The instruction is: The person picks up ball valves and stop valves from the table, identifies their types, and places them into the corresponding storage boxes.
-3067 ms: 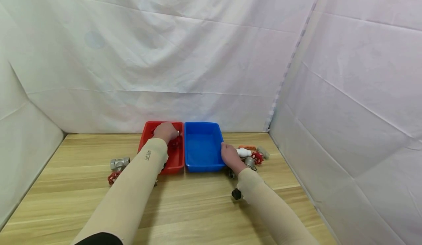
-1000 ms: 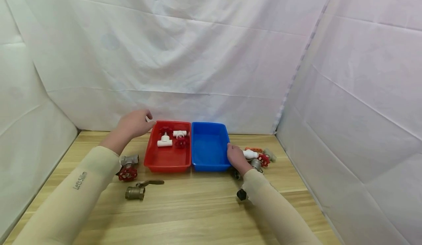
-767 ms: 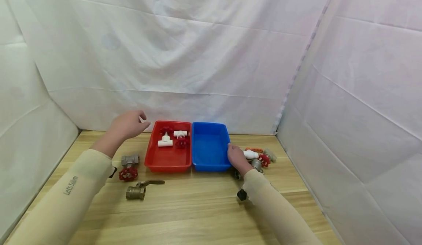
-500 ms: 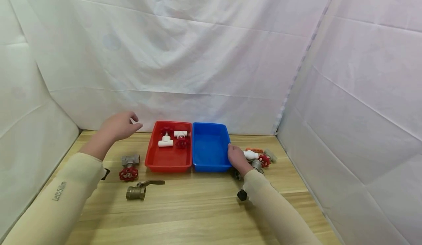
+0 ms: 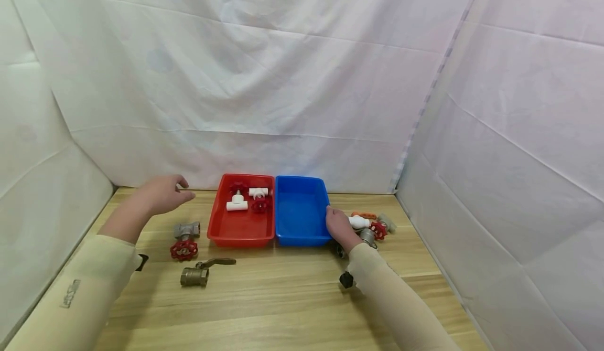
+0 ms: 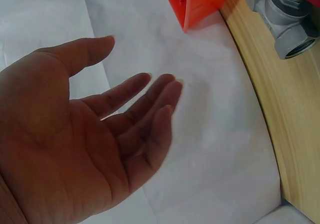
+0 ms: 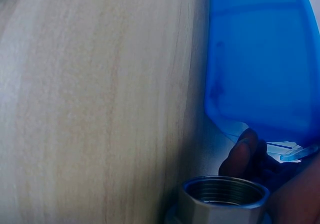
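My left hand (image 5: 162,194) hovers left of the red tray (image 5: 240,230), fingers loosely bent; its bare palm (image 6: 65,149) shows in the left wrist view. Nearest it on the table is a metal gate valve (image 5: 186,230) with a red handwheel. A brass ball valve (image 5: 193,276) with a long lever lies closer to me. Inside the red tray rest two white plastic valves (image 5: 237,202) with red handwheels. My right hand (image 5: 341,227) holds the right rim of the blue tray (image 5: 302,220), its fingers partly hidden. A threaded metal fitting (image 7: 222,199) is close below that hand.
To the right of the right hand lie a white valve (image 5: 359,222), a red handwheel (image 5: 378,230), an orange piece (image 5: 364,215) and a grey fitting (image 5: 387,222). A black knob (image 5: 346,279) shows beside the right sleeve. White cloth (image 5: 283,78) hangs behind the trays.
My left hand has come out of the red tray, moved left and lowered slightly, uncovering the white valves there. The right hand stays at the blue tray's rim.
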Action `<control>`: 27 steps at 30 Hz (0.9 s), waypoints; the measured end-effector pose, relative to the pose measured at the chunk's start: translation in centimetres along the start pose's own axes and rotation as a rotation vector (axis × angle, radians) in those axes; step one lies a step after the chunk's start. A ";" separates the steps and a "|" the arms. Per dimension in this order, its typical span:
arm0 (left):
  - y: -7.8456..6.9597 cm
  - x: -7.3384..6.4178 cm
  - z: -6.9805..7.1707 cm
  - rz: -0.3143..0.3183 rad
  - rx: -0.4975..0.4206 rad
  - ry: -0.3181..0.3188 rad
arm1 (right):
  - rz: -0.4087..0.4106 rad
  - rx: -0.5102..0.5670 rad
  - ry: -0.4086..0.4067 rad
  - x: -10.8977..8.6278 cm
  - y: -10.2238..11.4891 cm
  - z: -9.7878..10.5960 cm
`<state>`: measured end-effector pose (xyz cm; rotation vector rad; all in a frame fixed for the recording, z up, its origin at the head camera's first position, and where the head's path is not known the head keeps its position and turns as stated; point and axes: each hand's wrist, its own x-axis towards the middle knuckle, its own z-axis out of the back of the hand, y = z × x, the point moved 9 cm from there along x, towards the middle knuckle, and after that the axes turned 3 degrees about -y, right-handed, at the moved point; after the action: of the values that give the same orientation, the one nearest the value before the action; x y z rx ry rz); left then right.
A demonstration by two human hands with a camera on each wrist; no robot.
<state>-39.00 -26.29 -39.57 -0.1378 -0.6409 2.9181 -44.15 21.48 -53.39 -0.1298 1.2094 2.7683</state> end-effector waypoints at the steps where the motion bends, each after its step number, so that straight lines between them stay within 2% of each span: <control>1: 0.1 -0.2 -0.2 0.006 -0.002 0.012 | 0.001 -0.001 0.000 0.0 0.0 0.0; 9: 0.8 -0.5 -1.3 0.016 -0.046 0.028 | -0.004 0.001 0.001 0.0 -0.1 0.0; 14: 1.4 -0.9 -3.1 0.059 -0.014 0.117 | -0.008 0.010 0.007 0.0 -0.1 0.0; 18: 1.5 -1.3 -4.9 0.068 0.032 0.195 | -0.009 0.016 0.007 0.0 -0.1 0.0; 20: 1.5 -1.4 -5.8 0.073 0.021 0.223 | -0.009 0.018 0.009 0.0 -0.1 0.0; 23: 1.5 -1.7 -6.7 0.102 -0.004 0.242 | -0.013 0.028 0.017 0.0 -0.1 0.0; 27: 1.4 -1.9 -7.4 0.127 -0.004 0.235 | -0.023 0.035 0.026 -0.1 -0.2 -0.1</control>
<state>-36.45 -24.88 -46.78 -0.5322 -0.6197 2.9552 -44.05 21.57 -53.62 -0.1761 1.2540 2.7322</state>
